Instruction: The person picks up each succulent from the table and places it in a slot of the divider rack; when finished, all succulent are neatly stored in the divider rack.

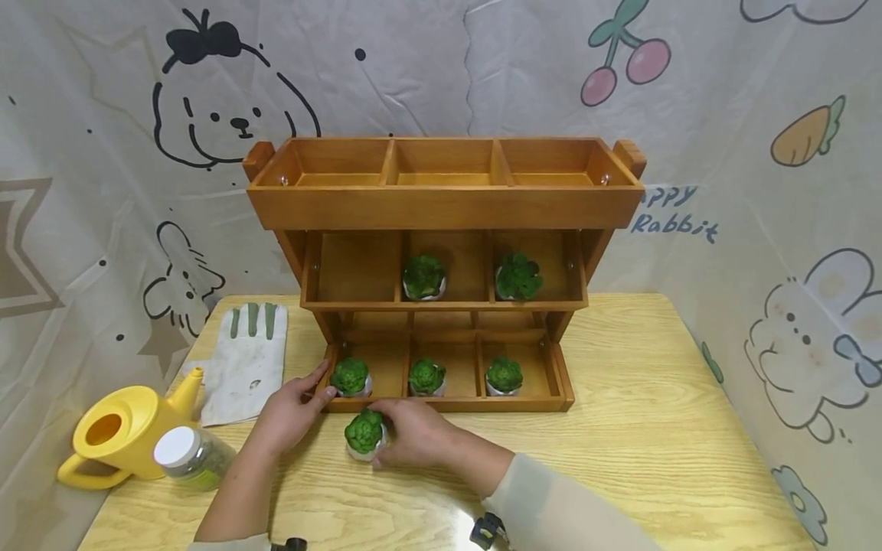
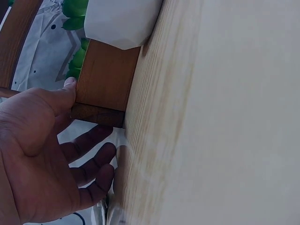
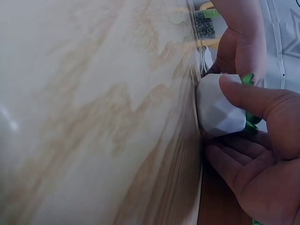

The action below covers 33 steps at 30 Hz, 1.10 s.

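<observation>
A small potted succulent (image 1: 364, 433) with green leaves and a white faceted pot stands on the table in front of a wooden tiered shelf (image 1: 444, 209). My right hand (image 1: 417, 433) holds its pot between thumb and fingers, as the right wrist view shows with the white pot (image 3: 219, 105). At the lower left corner of the shelf, my left hand (image 1: 292, 411) touches the bottom tray's end, thumb in front and the other fingers along the outer side. In the left wrist view that wooden corner (image 2: 108, 77) lies against the thumb.
Potted succulents sit in the bottom tray's left compartment (image 1: 350, 376), middle (image 1: 427, 376) and right (image 1: 504, 375). Two more (image 1: 423, 277) stand in the middle tier. A yellow watering can (image 1: 127, 432), a white-lidded jar (image 1: 195, 458) and a glove (image 1: 246, 363) lie at left.
</observation>
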Each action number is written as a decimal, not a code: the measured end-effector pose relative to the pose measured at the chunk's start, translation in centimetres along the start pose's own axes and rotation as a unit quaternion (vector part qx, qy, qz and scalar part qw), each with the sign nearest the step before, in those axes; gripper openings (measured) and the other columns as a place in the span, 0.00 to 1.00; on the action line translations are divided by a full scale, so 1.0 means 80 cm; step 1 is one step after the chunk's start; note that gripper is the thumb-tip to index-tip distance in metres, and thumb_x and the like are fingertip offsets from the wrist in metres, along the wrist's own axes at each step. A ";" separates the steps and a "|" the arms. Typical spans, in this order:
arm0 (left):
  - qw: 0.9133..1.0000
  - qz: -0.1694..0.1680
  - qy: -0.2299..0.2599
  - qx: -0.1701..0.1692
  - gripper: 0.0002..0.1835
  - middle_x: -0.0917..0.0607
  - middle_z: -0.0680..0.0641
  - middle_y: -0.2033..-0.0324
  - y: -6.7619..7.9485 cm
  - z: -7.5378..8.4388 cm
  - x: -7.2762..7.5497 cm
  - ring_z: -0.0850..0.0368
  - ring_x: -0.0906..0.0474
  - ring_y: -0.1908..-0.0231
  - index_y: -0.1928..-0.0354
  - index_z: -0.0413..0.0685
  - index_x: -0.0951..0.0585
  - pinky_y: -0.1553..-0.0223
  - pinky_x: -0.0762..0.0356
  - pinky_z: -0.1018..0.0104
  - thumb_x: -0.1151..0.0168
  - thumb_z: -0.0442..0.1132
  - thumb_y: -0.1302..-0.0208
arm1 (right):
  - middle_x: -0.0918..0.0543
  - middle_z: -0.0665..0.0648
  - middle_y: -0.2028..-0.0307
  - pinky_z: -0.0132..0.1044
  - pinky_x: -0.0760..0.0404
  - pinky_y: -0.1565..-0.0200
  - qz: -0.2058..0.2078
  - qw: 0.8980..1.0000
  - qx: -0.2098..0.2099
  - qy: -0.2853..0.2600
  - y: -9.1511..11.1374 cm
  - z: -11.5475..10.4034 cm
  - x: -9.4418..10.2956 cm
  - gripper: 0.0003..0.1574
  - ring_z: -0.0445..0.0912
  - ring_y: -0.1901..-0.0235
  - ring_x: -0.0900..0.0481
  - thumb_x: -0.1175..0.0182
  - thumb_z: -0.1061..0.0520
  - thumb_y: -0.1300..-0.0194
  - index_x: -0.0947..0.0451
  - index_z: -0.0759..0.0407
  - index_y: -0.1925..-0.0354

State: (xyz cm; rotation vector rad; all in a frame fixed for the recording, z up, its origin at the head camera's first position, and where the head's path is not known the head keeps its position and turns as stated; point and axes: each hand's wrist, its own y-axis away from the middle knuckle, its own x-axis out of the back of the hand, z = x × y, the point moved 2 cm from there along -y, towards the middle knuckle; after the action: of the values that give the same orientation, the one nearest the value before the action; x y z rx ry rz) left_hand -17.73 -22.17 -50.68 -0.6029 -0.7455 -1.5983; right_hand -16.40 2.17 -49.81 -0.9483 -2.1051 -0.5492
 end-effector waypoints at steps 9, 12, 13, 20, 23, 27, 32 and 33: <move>1.000 0.001 -0.005 0.002 0.36 0.25 0.29 0.34 0.000 0.001 0.000 0.32 0.25 0.38 0.20 0.56 0.36 0.38 0.29 0.35 0.47 0.62 0.22 | 0.14 0.49 0.45 0.35 0.22 0.42 -0.007 0.999 -0.017 -0.029 -0.001 0.007 -0.001 0.43 0.42 0.45 0.18 0.17 0.48 0.48 0.21 0.53 0.35; 1.000 0.001 -0.004 0.002 0.35 0.25 0.29 0.33 0.000 0.001 0.000 0.32 0.25 0.37 0.20 0.56 0.36 0.38 0.29 0.35 0.46 0.61 0.22 | 0.14 0.48 0.45 0.34 0.22 0.42 -0.011 0.999 -0.020 -0.036 0.001 0.008 0.000 0.44 0.41 0.45 0.18 0.17 0.46 0.48 0.21 0.53 0.35; 1.000 0.001 -0.003 0.002 0.35 0.26 0.29 0.33 0.000 0.001 0.000 0.32 0.25 0.37 0.20 0.56 0.36 0.38 0.29 0.35 0.46 0.61 0.22 | 0.14 0.48 0.45 0.34 0.22 0.42 -0.011 0.999 -0.020 -0.040 0.002 0.008 0.000 0.44 0.41 0.45 0.18 0.17 0.46 0.48 0.21 0.53 0.35; 1.000 0.000 0.000 0.003 0.36 0.26 0.29 0.33 0.001 0.000 0.000 0.31 0.25 0.37 0.20 0.56 0.37 0.39 0.28 0.35 0.46 0.61 0.22 | 0.14 0.47 0.46 0.32 0.21 0.44 -0.011 0.998 -0.017 -0.058 0.006 0.009 0.010 0.45 0.38 0.47 0.17 0.17 0.46 0.48 0.21 0.54 0.35; 1.000 0.000 0.000 0.004 0.35 0.26 0.29 0.33 0.001 0.000 0.000 0.32 0.24 0.39 0.20 0.56 0.37 0.40 0.27 0.35 0.46 0.61 0.22 | 0.14 0.47 0.45 0.32 0.21 0.44 -0.011 0.999 -0.013 -0.051 0.009 0.010 0.014 0.45 0.38 0.47 0.17 0.18 0.45 0.48 0.21 0.53 0.35; 1.000 -0.002 0.000 0.002 0.35 0.26 0.29 0.34 0.001 0.001 0.000 0.33 0.23 0.40 0.20 0.56 0.37 0.42 0.26 0.36 0.46 0.60 0.22 | 0.14 0.47 0.45 0.32 0.21 0.44 -0.009 0.999 0.005 -0.043 0.012 0.011 0.017 0.43 0.38 0.47 0.17 0.18 0.45 0.47 0.21 0.53 0.35; 1.000 -0.003 0.000 0.003 0.35 0.26 0.29 0.33 0.001 0.001 0.000 0.33 0.23 0.40 0.19 0.57 0.37 0.42 0.26 0.36 0.46 0.61 0.22 | 0.14 0.46 0.44 0.30 0.21 0.45 -0.006 0.998 0.026 -0.058 0.017 0.009 0.023 0.42 0.37 0.47 0.17 0.19 0.45 0.45 0.21 0.53 0.35; 1.000 -0.003 0.000 0.004 0.35 0.27 0.29 0.33 0.002 0.001 0.000 0.33 0.24 0.40 0.19 0.57 0.37 0.41 0.26 0.35 0.46 0.61 0.22 | 0.15 0.46 0.44 0.30 0.21 0.46 -0.006 0.997 0.028 -0.065 0.018 0.009 0.025 0.43 0.37 0.47 0.17 0.19 0.45 0.45 0.22 0.53 0.34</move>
State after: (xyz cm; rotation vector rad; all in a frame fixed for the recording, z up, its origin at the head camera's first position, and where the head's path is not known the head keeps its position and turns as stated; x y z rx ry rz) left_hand -17.61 -22.10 -50.61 -0.5944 -0.7543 -1.6010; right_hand -16.47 4.44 -48.56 -0.9628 -2.2323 -0.4419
